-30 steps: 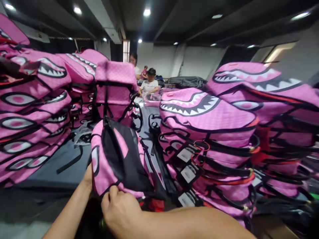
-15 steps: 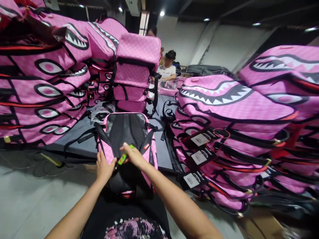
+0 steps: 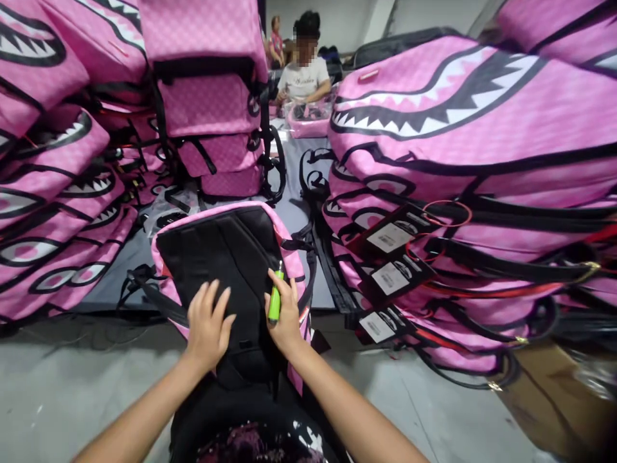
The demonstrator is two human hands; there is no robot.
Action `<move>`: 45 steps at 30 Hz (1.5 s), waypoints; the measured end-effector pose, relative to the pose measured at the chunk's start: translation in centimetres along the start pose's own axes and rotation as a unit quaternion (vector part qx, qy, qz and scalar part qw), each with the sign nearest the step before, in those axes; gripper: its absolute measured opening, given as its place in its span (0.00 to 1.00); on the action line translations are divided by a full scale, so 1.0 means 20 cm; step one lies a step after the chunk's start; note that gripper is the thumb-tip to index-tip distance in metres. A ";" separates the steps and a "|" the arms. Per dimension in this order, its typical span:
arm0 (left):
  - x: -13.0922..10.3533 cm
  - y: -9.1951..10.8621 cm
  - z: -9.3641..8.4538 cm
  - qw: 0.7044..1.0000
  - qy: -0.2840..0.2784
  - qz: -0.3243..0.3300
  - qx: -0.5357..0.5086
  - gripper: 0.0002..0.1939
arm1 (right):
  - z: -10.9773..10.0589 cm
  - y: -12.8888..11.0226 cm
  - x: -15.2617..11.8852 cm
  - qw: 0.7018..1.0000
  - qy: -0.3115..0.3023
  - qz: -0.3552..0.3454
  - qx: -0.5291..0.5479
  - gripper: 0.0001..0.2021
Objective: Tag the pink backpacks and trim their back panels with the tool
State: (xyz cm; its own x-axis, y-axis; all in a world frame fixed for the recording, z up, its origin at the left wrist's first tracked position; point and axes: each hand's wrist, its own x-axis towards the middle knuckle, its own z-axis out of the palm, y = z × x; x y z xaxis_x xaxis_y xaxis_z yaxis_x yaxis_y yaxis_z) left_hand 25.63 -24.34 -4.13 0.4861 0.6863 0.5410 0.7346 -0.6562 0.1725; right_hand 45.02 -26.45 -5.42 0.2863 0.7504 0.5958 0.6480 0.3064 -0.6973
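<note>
A pink backpack [image 3: 226,241] with a black back panel lies with that panel facing up, its near end close to my body. My left hand [image 3: 207,328] rests on the left part of the panel, its fingers spread and holding nothing. On the right side of the panel, my right hand [image 3: 285,321] is closed around a slim bright-green tool [image 3: 274,302] with a narrow metallic tip pointing away from me. I cannot make out the tool's exact kind. Black straps [image 3: 154,296] hang off the bag's left side.
Pink shark-mouth backpacks are stacked at left [image 3: 53,212] and right [image 3: 414,161], the right ones bearing black hang tags [image 3: 390,276]. More bags [image 3: 207,106] stand piled behind on the grey table [image 3: 294,173]. A person [image 3: 303,80] sits beyond. A cardboard box [image 3: 554,392] is at lower right.
The backpack has turned slightly and tilted, showing more of its black panel. My left hand has moved from its edge onto the panel; my right hand, with the green tool, has shifted right.
</note>
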 end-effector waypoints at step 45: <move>0.89 -0.14 0.42 0.951 -0.089 0.293 -0.036 0.08 | -0.02 0.29 0.41 0.978 -0.009 0.201 -0.055 0.17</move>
State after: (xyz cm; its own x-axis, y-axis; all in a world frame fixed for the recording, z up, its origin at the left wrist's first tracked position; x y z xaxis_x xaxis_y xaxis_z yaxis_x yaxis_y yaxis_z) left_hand 36.22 -7.62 -1.81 0.8788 0.2345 0.4156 0.2819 -0.9578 -0.0557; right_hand 51.37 -18.74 -4.49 0.5217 0.8080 0.2738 0.5577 -0.0801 -0.8261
